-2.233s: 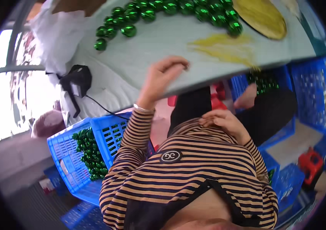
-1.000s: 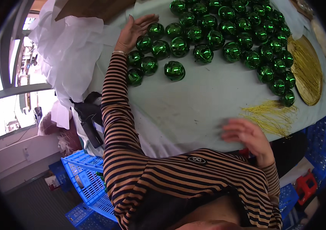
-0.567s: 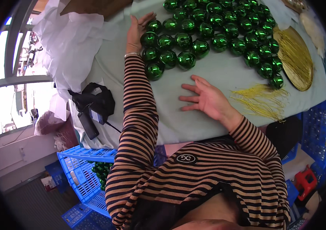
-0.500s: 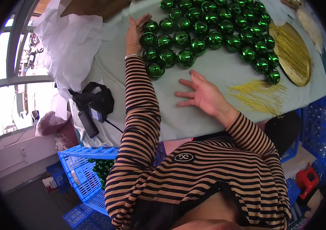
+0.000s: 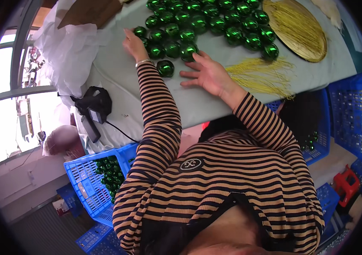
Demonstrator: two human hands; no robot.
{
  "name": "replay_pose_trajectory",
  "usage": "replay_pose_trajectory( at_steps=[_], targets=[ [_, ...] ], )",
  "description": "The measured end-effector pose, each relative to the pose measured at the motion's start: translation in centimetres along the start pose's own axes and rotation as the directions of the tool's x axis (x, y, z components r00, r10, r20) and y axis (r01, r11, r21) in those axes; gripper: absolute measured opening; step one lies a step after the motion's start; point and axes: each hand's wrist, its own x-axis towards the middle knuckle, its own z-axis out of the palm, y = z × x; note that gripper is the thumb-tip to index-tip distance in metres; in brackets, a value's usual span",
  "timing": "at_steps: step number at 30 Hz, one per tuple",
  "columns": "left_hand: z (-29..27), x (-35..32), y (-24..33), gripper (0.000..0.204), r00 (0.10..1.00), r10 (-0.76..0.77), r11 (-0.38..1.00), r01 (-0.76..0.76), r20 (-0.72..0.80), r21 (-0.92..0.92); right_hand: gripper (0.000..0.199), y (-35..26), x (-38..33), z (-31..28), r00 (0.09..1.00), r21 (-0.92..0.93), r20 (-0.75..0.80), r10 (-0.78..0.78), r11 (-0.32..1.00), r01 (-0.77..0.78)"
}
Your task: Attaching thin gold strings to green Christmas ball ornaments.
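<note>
Many shiny green Christmas baubles lie in a loose group across the far side of the cloth-covered table. My left hand rests at the group's left edge, fingers stretched forward along the outer baubles. Just in front of the group, my right hand is held palm inward with its fingers spread, the upper ones beside a front bauble. Between my hands sits a bauble a little apart from the others. Neither hand grips anything.
Gold threads lie loose at right, below a gold oval tray holding more. Left are white tissue sheets and a black device with a cable. Blue crates stand below, one with green baubles; a red plastic stool is at right.
My right hand has moved forward to the front edge of the baubles. My left hand has come nearer along their left side. The whole view has shifted slightly.
</note>
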Motion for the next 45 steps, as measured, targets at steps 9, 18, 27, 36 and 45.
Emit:
replay_pose_trajectory(
  at_steps=[9, 18, 27, 36, 45],
  targets=[
    [-2.1, -6.6, 2.6, 0.042, 0.906, 0.410, 0.876, -0.360, -0.103, 0.321, 0.027, -8.5, -9.5, -4.9, 0.920, -0.950, 0.211, -0.332, 0.151, 0.272],
    [-4.6, -18.7, 2.7, 0.024, 0.769, 0.582, 0.665, -0.637, 0.264, 0.390, 0.010, -7.2, -9.9, -8.5, 0.766, -0.805, 0.493, -0.412, -0.549, 0.223],
    [-6.8, -23.7, 4.5, 0.035, 0.782, 0.404, 0.574, -0.620, 0.474, 0.534, 0.010, -7.9, -10.1, -8.1, 0.821, -0.889, 0.378, -0.428, -0.415, 0.194],
    [-8.5, -23.8, 4.4, 0.047, 0.808, 0.186, 0.769, -0.474, 0.560, 0.429, 0.011, -9.0, -10.2, -8.6, 0.848, -0.906, 0.336, -0.410, -0.385, 0.173],
    [-5.1, -24.8, 5.3, 0.040, 0.599, -0.284, 0.521, 0.752, 0.749, -0.404, 0.012, -9.6, -10.9, -7.5, 0.902, -0.991, 0.044, -0.430, 0.094, 0.093]
  ],
)
